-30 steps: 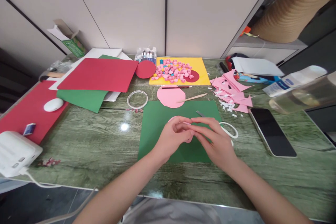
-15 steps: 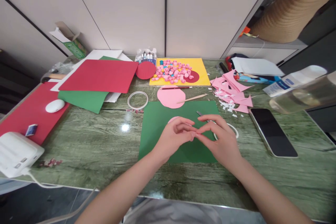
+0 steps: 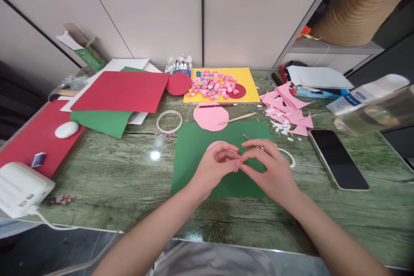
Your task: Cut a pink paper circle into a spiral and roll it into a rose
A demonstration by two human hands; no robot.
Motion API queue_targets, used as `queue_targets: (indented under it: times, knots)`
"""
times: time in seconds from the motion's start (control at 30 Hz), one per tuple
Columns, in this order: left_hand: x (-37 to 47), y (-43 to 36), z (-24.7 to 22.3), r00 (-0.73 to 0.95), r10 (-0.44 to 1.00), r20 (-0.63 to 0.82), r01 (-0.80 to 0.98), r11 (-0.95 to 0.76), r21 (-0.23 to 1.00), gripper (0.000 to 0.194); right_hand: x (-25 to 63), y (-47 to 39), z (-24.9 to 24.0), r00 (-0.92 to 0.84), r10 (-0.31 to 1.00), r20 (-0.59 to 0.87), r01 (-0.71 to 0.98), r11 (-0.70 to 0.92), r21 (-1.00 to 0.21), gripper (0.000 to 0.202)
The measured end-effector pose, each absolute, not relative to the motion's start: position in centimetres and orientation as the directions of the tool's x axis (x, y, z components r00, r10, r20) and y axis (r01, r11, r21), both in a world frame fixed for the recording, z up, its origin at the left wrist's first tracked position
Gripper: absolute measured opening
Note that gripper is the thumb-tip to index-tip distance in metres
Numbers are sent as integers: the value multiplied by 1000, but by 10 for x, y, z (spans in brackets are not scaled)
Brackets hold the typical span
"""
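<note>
Over a green sheet of paper (image 3: 187, 172), my left hand (image 3: 211, 170) and my right hand (image 3: 274, 172) meet at the fingertips. Both pinch a small pink piece (image 3: 241, 161), mostly hidden by the fingers; its exact form is too small to tell. A pink paper disc (image 3: 214, 144) lies partly under my left hand. Scissors with a white handle (image 3: 290, 158) rest behind my right hand, their tip (image 3: 246, 136) showing past its fingers. Beyond the green sheet are a larger pink paper circle (image 3: 208, 117), a dark red pencil (image 3: 220, 105) and a pointed wooden stick (image 3: 241, 118).
Many small pink, blue and yellow curled pieces (image 3: 213, 86) cover a yellow sheet (image 3: 250, 84). Pink scraps (image 3: 289, 105) and a phone (image 3: 338, 159) lie right, near a bottle (image 3: 371, 112). A tape roll (image 3: 169, 121), red paper (image 3: 119, 90) and white charger (image 3: 24, 187) are left.
The fingertips of both hands have shifted slightly while pinching the small pink piece. The whole view has moved a little; the things on the table stay put.
</note>
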State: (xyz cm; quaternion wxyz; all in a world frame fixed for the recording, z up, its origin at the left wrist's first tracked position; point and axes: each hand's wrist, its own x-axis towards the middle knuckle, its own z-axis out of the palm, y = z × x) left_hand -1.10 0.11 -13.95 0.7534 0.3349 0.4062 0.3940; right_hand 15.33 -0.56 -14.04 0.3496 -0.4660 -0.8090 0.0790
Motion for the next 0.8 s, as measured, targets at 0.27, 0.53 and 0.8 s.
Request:
queue_targets:
  times: [0.27, 0.53, 0.8]
  knots:
    - [-15, 2, -133, 369, 849, -379, -334, 502, 798, 30, 154, -5, -139, -324, 786, 527, 660, 587, -469, 12]
    - [-14, 3, -134, 350, 851, -391, -310, 499, 810, 30, 152, -7, -147, -373, 794, 480, 635, 595, -492, 25]
    - [-13, 1, -134, 350, 862, -367, -302, 475, 827, 29, 151, -8, -146, -238, 795, 558, 672, 549, -496, 14]
